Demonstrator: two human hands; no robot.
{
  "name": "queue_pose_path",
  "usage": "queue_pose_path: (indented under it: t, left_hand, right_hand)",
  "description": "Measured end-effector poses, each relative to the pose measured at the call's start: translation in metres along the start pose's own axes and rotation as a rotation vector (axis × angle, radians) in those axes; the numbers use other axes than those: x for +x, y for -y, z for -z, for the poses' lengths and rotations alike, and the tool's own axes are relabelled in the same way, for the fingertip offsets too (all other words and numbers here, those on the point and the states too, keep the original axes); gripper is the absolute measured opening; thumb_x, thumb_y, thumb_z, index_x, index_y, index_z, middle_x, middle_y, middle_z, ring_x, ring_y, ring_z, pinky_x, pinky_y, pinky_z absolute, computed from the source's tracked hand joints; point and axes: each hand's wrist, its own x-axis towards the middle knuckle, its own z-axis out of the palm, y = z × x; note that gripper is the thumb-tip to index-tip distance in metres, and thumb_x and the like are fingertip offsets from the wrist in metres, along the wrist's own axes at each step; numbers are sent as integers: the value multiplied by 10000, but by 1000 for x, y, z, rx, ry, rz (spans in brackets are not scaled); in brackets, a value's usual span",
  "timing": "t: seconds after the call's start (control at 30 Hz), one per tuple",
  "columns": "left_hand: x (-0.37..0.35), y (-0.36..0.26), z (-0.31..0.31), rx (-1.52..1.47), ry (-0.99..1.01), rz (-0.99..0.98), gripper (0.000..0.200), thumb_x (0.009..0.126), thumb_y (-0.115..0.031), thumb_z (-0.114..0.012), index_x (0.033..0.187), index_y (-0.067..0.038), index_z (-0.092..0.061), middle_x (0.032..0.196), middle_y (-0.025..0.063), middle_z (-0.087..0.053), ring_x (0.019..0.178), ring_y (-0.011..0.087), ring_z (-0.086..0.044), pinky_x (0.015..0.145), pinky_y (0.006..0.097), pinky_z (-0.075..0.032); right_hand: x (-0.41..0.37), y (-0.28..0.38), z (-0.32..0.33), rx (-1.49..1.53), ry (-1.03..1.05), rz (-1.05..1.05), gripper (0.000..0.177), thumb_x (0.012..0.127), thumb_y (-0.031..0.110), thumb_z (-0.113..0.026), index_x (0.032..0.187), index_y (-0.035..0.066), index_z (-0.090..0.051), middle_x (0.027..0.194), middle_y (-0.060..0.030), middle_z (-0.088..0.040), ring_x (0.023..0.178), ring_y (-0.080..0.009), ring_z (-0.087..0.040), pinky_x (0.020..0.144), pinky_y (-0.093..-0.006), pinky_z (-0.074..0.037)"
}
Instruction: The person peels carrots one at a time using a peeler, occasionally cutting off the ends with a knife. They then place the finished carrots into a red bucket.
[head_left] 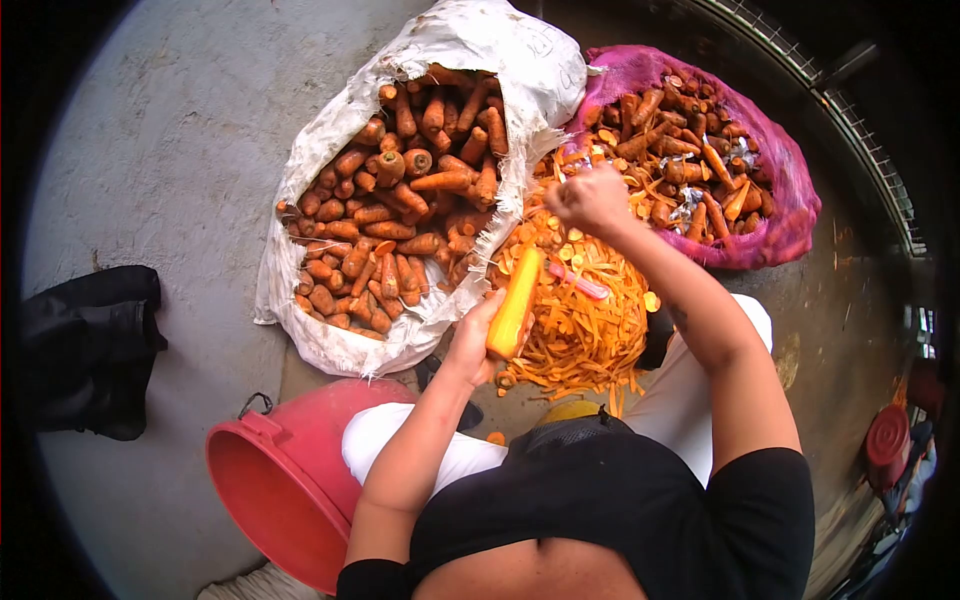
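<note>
My left hand [473, 342] is wrapped round a peeled carrot [516, 305], bright orange and smooth, tilted with its far end up and to the right. My right hand [592, 198] is closed in a fist over the far side of a heap of orange peelings [590, 335], close to the purple mesh sack [795, 190]. What its fingers hold, if anything, is hidden. Between the two hands, a tool with a pinkish-red handle [585, 285] lies on the peelings, right of the carrot. Cut carrot slices are scattered among the peelings.
A white woven sack [335, 130] full of unpeeled carrots [400, 220] lies open ahead on the left. The purple sack holds carrots and scraps. A red bucket [290, 450] lies tipped by my left leg. Black cloth [95, 350] rests on the floor far left.
</note>
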Motion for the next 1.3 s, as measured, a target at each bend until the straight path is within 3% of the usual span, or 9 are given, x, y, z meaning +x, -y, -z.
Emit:
queue_pose_path:
  t: [0.1,0.3,0.5,0.7,0.97,1.1,1.17,1.2,1.3]
  left_hand:
    - [-6,-10,4,25,127,15,392,1002,-336,-385,1140,5,-522,889,105,-622,707,146,-604,622,255,-502]
    - [9,-10,21,-53,119,-29,462,1006,-364,-333,1257,2,-462,913,123,-603,721,183,-607,588,283,-510]
    - [21,-4,21,-185,-179,-46,339,990,-324,-406,1120,-39,-535,896,72,-620,791,196,-627,654,325,-526]
    - [17,-9,6,-148,-120,-9,324,994,-305,-404,1126,-44,-542,986,61,-635,863,173,-629,771,330,-521]
    - [13,0,-2,-128,-97,-34,327,1001,-272,-365,1147,-28,-527,977,90,-630,836,173,-626,692,318,-527]
    - [4,3,7,16,-25,-46,363,1000,-314,-374,1172,-21,-503,901,105,-615,713,162,-620,577,273,-522]
    - [-2,2,11,72,79,23,392,1004,-328,-365,1233,-28,-470,924,102,-604,726,150,-604,628,262,-519]
    - [-8,-3,6,53,173,36,393,1005,-344,-369,1223,-32,-469,904,111,-604,718,149,-606,623,264,-518]
    - [-15,-15,-1,58,198,1,409,1004,-360,-371,1216,-23,-466,911,114,-603,725,150,-609,616,266,-518]
  right_hand:
    - [5,-32,-14,-57,-52,-250,453,896,359,-447,595,125,-690,523,-88,-604,471,-221,-591,628,-397,-490]
    - [4,9,-2,447,-37,-246,428,860,397,-487,608,140,-719,483,-52,-596,430,-206,-578,480,-339,-469]
    - [-26,64,11,556,-163,366,379,833,246,-585,473,127,-599,426,-24,-520,380,-194,-491,488,-329,-403]
    - [-38,73,5,461,-177,463,349,786,216,-609,454,127,-550,495,-6,-554,520,-205,-513,549,-343,-369]
    - [-42,73,4,509,-264,515,387,786,225,-606,423,124,-518,457,-29,-528,461,-213,-505,500,-354,-379]
    - [-16,31,-14,353,-288,237,390,824,253,-547,455,147,-619,388,-28,-500,317,-171,-474,351,-296,-370]
    - [3,-4,-4,148,26,-36,471,878,356,-466,494,140,-632,439,-82,-527,395,-223,-525,507,-383,-462]
    - [7,-30,-21,-20,-109,19,468,889,364,-441,549,139,-671,474,-97,-556,435,-233,-557,571,-382,-487]
    - [7,-35,-12,19,-174,-257,486,877,377,-429,576,87,-676,473,-118,-562,451,-267,-574,549,-361,-497]
